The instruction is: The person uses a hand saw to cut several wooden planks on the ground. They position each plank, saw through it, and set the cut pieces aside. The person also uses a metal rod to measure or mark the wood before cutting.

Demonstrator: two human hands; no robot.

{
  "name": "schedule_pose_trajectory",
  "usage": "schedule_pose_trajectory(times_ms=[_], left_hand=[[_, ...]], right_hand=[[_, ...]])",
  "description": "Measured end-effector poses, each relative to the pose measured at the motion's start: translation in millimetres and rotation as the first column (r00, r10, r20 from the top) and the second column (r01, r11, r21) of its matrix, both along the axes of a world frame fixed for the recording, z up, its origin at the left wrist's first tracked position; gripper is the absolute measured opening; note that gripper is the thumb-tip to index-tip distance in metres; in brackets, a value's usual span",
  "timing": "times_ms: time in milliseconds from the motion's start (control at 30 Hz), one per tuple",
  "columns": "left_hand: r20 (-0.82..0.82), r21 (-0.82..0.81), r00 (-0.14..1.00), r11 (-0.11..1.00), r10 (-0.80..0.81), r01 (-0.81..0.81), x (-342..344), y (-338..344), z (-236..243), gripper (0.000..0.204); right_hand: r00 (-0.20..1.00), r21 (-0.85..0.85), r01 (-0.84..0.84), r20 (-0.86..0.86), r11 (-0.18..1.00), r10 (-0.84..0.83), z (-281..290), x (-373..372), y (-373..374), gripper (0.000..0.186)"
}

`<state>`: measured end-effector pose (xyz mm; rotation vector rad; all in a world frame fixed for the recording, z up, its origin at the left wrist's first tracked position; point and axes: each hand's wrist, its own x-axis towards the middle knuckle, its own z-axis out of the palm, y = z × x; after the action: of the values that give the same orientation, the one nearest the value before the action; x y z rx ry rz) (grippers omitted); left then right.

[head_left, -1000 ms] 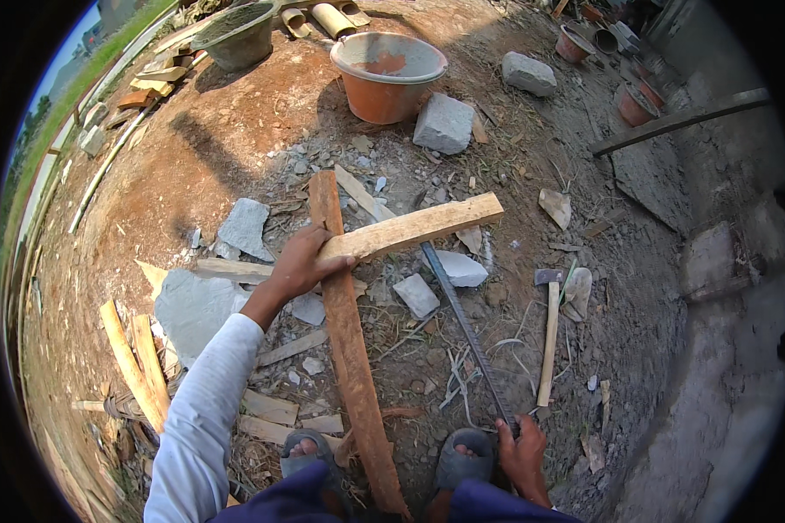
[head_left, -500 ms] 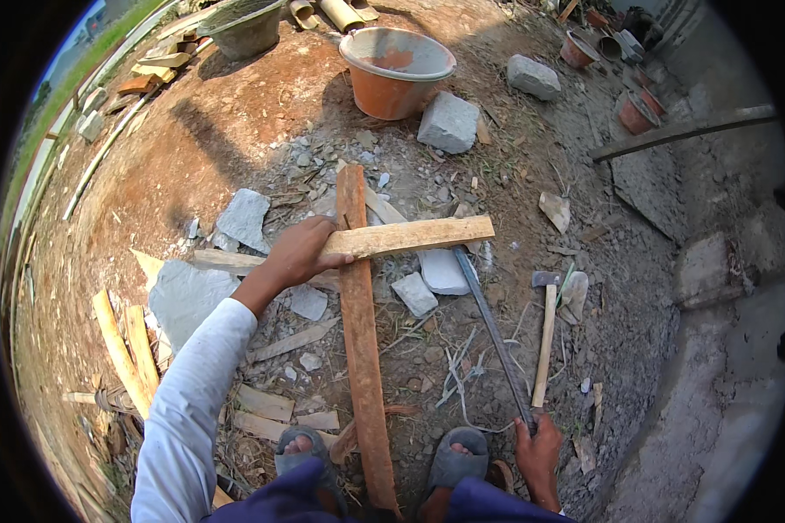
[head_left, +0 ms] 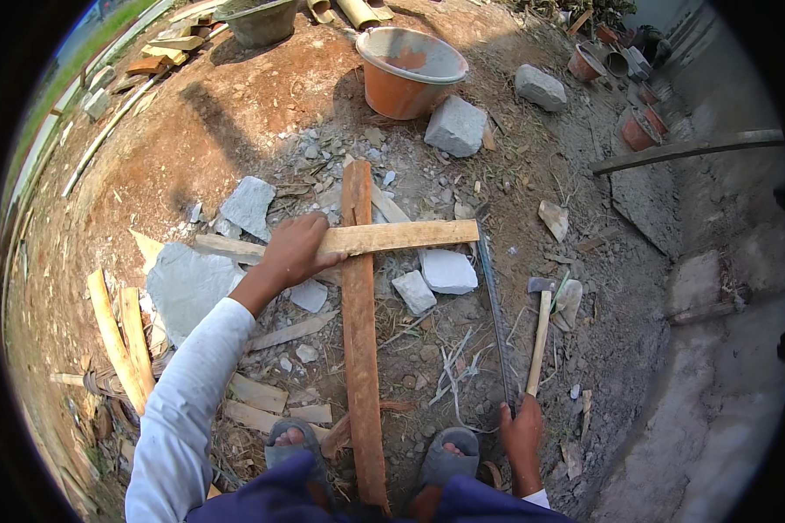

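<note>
My left hand is closed around the left part of a short pale board. That board lies crosswise over a long reddish-brown plank, which stretches away from between my feet. A nail-like dark spike stands near where they cross. My right hand, low on the right, grips the near end of a long narrow dark metal bar. Its far end reaches up beside the board's right end; whether they touch I cannot tell. A hammer with a pale wooden handle lies on the ground, its handle end close to my right hand.
Grey stones and wood offcuts litter the soil around the plank. Farther off are an orange tub, a square stone block and a dark tub. A concrete wall borders the right side. My sandalled feet flank the plank.
The pale board has shifted a little left with my left hand. The metal bar's far end has swung right, from crossing close by the board to beside its end. My view has shifted slightly.
</note>
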<state>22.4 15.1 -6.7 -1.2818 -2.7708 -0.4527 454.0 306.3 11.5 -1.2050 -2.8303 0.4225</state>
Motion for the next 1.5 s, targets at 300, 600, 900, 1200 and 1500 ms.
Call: schedule_pose_trajectory(times_ms=[300, 600, 900, 1200, 1500], left_hand=[[0.202, 0.054, 0.961, 0.978, 0.189, -0.203, 27.9, -0.4, -6.9, 0.053], [0.16, 0.122, 0.968, 0.97, 0.191, -0.212, 30.0, -4.2, -19.8, 0.055], [0.278, 0.111, 0.939, 0.964, 0.202, -0.24, 31.1, -5.6, -26.6, 0.058], [0.312, 0.094, 0.918, 0.954, 0.243, -0.285, 33.4, -4.3, -24.2, 0.056], [0.302, 0.138, 0.928, 0.954, 0.217, -0.268, 36.7, -2.2, -16.5, 0.053]], right_hand=[[0.73, 0.275, -0.614, -0.159, 0.74, 0.665, -32.2, -185.0, 25.0, 0.07], [0.647, -0.002, -0.757, 0.137, 0.654, 0.75, 7.6, -246.6, 59.0, 0.039], [0.022, -0.551, -0.691, 0.63, 0.467, 0.776, 136.0, -306.5, 3.5, 0.063], [0.359, -0.079, -0.874, -0.769, 0.479, 0.528, 273.0, -437.1, -15.0, 0.054], [0.625, -0.297, -0.595, 0.414, 0.747, 0.662, 11.9, -303.4, 7.3, 0.076]])
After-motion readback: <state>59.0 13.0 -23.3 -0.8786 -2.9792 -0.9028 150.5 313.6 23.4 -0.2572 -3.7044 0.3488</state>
